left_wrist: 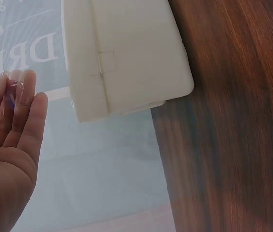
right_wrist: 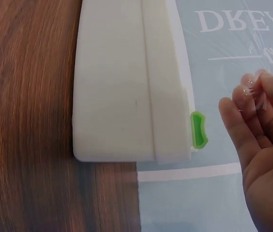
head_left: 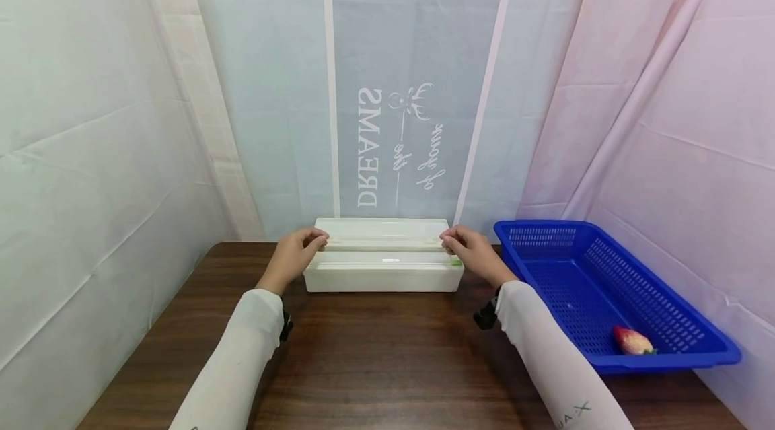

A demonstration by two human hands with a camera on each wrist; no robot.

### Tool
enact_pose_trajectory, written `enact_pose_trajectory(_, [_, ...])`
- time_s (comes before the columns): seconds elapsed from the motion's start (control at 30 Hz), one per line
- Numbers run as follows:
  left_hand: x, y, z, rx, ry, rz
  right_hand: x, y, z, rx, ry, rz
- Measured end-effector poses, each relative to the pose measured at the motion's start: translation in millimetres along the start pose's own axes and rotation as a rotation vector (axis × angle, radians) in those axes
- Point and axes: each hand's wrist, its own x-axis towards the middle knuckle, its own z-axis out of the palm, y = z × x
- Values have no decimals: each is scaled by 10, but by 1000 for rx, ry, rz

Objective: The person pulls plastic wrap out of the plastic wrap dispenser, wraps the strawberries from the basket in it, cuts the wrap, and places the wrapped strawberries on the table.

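A long white cling film dispenser (head_left: 384, 280) stands at the back of the table, its lid (head_left: 381, 227) raised behind it. A green slide cutter (right_wrist: 199, 129) sits at the dispenser's right end. My left hand (head_left: 294, 258) is above the left end and pinches a corner of clear cling film (left_wrist: 11, 92) between thumb and fingers. Above the right end, my right hand (head_left: 477, 256) pinches the film's other corner. The film is see-through, so its extent between the hands is hard to make out. The film roll cannot be seen.
A blue plastic basket (head_left: 545, 273) stands to the right, close to my right forearm. Inside it lies a strawberry-like red and pale fruit (head_left: 632, 341). The brown wooden table (head_left: 375, 363) ends behind the dispenser at a hanging printed cloth (head_left: 418, 26).
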Motion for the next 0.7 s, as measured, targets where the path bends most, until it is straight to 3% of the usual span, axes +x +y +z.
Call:
enact_pose_trajectory(0.2, [-1,23,-20,-40,4,-25,14,-26,10,61,16,41])
enact_pose_trajectory(0.7, [8,46,-41,-123,14,-31,0,-22,-14,167,39,26])
